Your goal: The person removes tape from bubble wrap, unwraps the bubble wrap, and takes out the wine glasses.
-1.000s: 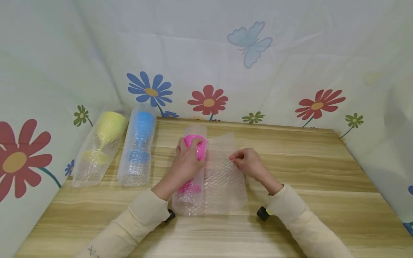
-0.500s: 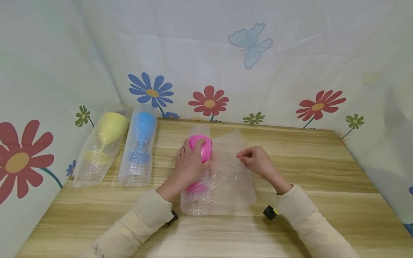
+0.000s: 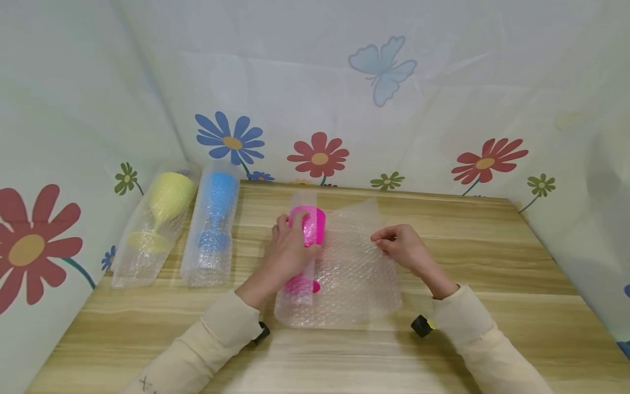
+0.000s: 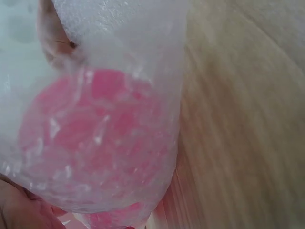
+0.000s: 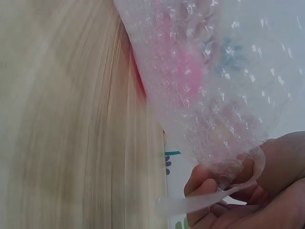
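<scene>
A pink goblet (image 3: 321, 221) lies on its side on the wooden table, its foot toward the person. Clear bubble wrap (image 3: 351, 273) goes around it, and a loose flap spreads out to the right. My left hand (image 3: 287, 247) grips the goblet's bowl through the wrap. In the head view part of the bowl's right side and of the foot shows bare past a wrap edge. At the flap's far right edge, my right hand (image 3: 401, 249) pinches the wrap between thumb and fingers. A thin pale strip (image 5: 190, 202) hangs at those fingers in the right wrist view.
A yellow goblet (image 3: 169, 197) and a blue goblet (image 3: 220, 191), each in bubble wrap, lie side by side at the table's left. Behind the wooden table (image 3: 467, 246) hangs a white cloth (image 3: 275, 82) printed with flowers and a butterfly.
My right hand has moved right, drawing the wrap flap wider. The goblet and left hand have shifted slightly right, and part of the goblet now shows bare.
</scene>
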{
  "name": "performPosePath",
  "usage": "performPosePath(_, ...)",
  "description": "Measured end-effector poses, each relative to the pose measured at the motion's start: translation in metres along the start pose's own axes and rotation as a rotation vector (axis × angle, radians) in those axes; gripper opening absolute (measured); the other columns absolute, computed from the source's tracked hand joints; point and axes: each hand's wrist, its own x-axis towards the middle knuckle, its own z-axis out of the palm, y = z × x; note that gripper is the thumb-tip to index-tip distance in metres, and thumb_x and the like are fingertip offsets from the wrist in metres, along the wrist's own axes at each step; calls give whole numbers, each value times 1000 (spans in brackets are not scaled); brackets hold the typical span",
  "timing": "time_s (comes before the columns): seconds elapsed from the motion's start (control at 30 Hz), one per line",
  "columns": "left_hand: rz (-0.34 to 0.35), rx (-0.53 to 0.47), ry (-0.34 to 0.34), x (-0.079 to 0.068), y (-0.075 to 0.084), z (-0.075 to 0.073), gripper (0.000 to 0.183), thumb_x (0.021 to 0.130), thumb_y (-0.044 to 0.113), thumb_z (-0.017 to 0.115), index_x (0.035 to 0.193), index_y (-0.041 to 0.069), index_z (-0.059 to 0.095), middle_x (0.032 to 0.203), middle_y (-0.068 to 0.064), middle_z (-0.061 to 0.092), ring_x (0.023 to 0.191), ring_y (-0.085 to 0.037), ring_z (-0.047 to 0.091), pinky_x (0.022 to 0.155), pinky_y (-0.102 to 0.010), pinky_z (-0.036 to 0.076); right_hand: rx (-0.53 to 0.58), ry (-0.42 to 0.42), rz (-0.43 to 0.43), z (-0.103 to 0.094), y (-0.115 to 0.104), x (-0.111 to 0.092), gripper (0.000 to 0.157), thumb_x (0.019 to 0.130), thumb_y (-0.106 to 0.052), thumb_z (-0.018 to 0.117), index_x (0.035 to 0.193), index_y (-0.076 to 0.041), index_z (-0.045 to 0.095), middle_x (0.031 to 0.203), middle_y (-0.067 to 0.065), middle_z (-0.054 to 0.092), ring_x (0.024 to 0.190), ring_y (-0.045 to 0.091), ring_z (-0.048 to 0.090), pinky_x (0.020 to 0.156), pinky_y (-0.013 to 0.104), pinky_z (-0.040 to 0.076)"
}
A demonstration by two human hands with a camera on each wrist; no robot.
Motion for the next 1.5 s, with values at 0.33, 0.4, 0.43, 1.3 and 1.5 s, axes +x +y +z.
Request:
performPosePath(0.33, -23, -17, 14, 1, 1, 4, 82, 89, 28, 83, 153, 12, 35, 145, -27, 39, 124, -43, 49, 94, -63, 49, 1, 26, -6, -6, 4, 1, 16, 99, 2, 62, 109, 10, 72, 82, 6, 65, 70, 13, 54, 56, 21, 45)
performPosePath(0.4, -26, -36, 18, 1, 2, 5, 82, 89, 28, 83, 153, 12, 34, 145, -27, 38, 124, -43, 49, 94, -62, 51, 7, 33, -14, -8, 5, 2, 16, 99, 3, 62, 109, 10, 72, 82, 6, 66, 69, 12, 55, 56, 21, 46)
performPosePath(0.43, -28, -45, 19, 1, 2, 5, 82, 89, 28, 83, 153, 12, 34, 145, -27, 38, 124, -42, 49, 93, -62, 51, 8, 35, -21, -9, 6, 2, 16, 99, 3, 62, 109, 11, 72, 82, 6, 66, 69, 12, 55, 56, 21, 46)
performPosePath(1.3, -79, -171, 3, 9, 12, 21, 86, 94, 30, 78, 158, 18, 22, 141, -22, 39, 115, -37, 52, 84, -51, 59, -6, 2, 5, -40, 32, 21, 23, 100, -5, 65, 116, 10, 71, 87, 3, 68, 73, 11, 55, 59, 22, 47)
performPosePath(1.5, -86, -188, -5, 12, 15, 24, 86, 95, 29, 77, 158, 19, 21, 140, -21, 39, 115, -36, 52, 84, -50, 60, -10, -9, 6, -48, 35, 21, 25, 100, -5, 65, 119, 11, 70, 103, 10, 71, 78, 14, 56, 64, 21, 50)
